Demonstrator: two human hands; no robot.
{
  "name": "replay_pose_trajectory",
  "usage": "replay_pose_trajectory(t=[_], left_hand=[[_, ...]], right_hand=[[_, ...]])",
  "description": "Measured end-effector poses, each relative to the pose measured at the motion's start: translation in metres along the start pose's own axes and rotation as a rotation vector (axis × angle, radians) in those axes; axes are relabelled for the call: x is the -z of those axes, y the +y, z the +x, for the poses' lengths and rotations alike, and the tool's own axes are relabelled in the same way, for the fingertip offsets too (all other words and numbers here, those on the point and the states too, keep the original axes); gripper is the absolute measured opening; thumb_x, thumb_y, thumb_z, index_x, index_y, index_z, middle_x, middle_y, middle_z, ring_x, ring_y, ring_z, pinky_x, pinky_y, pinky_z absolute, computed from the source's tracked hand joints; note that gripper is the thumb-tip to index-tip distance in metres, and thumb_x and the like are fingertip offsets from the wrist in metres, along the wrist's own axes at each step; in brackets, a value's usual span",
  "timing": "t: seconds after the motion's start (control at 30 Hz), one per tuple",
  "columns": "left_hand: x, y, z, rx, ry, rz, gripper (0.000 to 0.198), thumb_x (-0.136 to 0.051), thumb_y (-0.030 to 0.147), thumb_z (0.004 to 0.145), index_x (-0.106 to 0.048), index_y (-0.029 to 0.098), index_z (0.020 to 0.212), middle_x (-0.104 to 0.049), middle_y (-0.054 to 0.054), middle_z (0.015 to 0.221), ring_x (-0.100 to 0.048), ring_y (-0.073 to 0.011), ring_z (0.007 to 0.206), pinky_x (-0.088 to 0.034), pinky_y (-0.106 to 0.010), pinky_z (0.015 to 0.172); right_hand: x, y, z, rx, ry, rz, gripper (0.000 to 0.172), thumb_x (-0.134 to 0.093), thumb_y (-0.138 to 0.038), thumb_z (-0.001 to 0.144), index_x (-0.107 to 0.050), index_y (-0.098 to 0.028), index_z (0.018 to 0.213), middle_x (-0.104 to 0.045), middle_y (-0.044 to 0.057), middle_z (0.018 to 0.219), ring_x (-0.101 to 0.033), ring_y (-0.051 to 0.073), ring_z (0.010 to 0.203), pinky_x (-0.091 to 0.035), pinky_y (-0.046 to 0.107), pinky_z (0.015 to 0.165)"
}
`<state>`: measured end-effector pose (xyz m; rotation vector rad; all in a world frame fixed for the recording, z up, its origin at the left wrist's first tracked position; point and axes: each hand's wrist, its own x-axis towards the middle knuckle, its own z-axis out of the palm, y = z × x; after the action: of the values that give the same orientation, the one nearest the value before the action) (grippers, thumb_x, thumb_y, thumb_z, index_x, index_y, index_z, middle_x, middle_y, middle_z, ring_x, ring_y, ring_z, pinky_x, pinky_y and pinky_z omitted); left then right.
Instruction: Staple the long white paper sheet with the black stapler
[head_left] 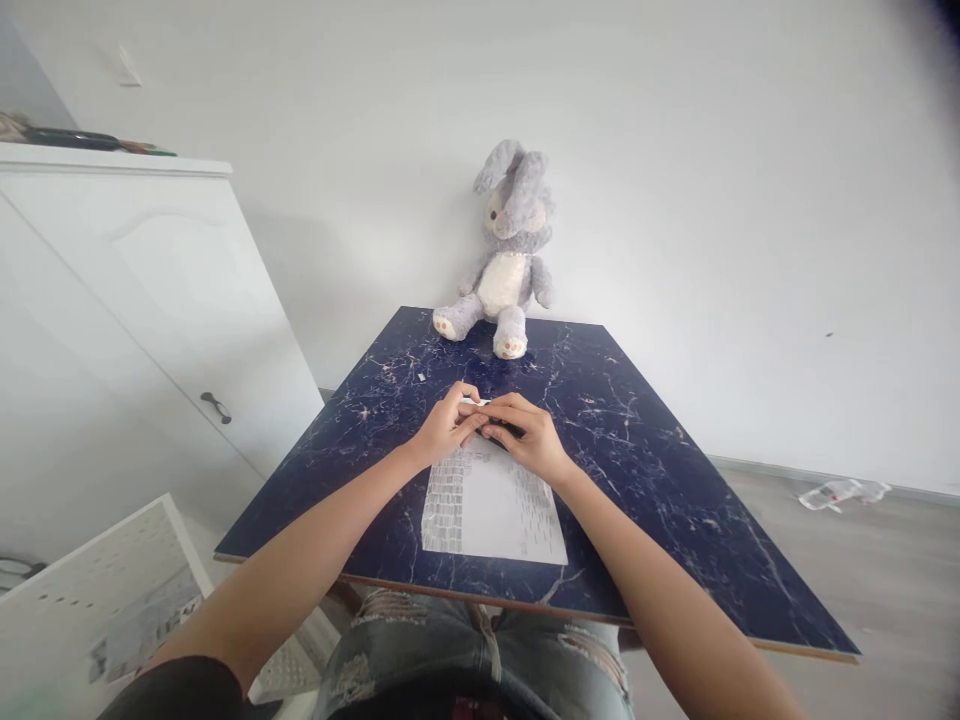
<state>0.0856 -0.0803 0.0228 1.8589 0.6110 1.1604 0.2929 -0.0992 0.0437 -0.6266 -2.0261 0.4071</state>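
A white sheet of paper (491,505) lies on the table in front of me, with rows of grey pencil-like marks along its left and right sides. My left hand (450,428) is over the paper's far edge, its fingers bent and closed together against those of my right hand. From the other side, my right hand (525,430) reaches in with curled fingers. Under the right fingers a small black object (501,434) shows in part; its kind is hidden. The fingertips of both hands meet, so what is pinched there cannot be made out.
The dark blue marble-patterned table (637,480) stands against a white wall. A grey plush rabbit (506,260) sits at its far edge. White cabinet (135,300) and a white perforated rack (97,590) are on the left. A clear plastic item (840,493) lies on the floor at right.
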Motion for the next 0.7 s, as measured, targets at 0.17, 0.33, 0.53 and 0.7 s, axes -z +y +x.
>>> replay_pose_trajectory(t=[0.17,0.33,0.53,0.7], left_hand=[[-0.003,-0.002,0.000,0.008,-0.037,0.029,0.026,-0.058,0.042,0.099,-0.042,0.023,0.105,-0.069,0.002,0.073,-0.049,-0.0073,0.042,-0.039,-0.020,0.045],[0.018,-0.012,0.006,0.003,0.167,0.344,0.019,-0.049,0.040,0.102,-0.052,0.022,0.100,-0.063,0.003,0.067,-0.054,-0.0102,0.051,-0.043,-0.022,0.054],[0.078,-0.056,0.014,0.177,0.319,1.004,0.022,-0.051,0.028,0.097,-0.067,0.018,0.108,-0.068,-0.014,0.114,-0.064,-0.0269,0.106,-0.049,-0.040,0.095],[0.096,-0.086,0.009,0.429,0.236,1.120,0.047,-0.052,0.036,0.097,-0.057,0.016,0.140,-0.048,-0.020,0.152,-0.042,-0.0400,0.142,-0.034,-0.056,0.114]], right_hand=[[-0.003,0.001,0.000,-0.053,0.049,0.019,0.016,-0.067,-0.028,0.094,-0.077,-0.027,0.106,-0.073,0.005,0.095,-0.067,0.020,0.088,-0.057,0.037,0.083],[0.033,0.043,-0.002,-0.363,0.323,-0.081,0.021,-0.069,-0.035,0.086,-0.078,-0.020,0.099,-0.075,0.005,0.088,-0.067,0.019,0.075,-0.055,0.032,0.073],[0.099,0.125,-0.041,-0.833,0.484,-0.361,0.021,-0.070,-0.026,0.065,-0.082,-0.018,0.080,-0.076,0.006,0.070,-0.072,0.025,0.074,-0.055,0.035,0.078],[0.107,0.154,-0.062,-0.946,0.583,-0.398,0.034,-0.069,-0.029,0.065,-0.083,-0.010,0.090,-0.078,0.013,0.075,-0.072,0.028,0.070,-0.055,0.036,0.066]])
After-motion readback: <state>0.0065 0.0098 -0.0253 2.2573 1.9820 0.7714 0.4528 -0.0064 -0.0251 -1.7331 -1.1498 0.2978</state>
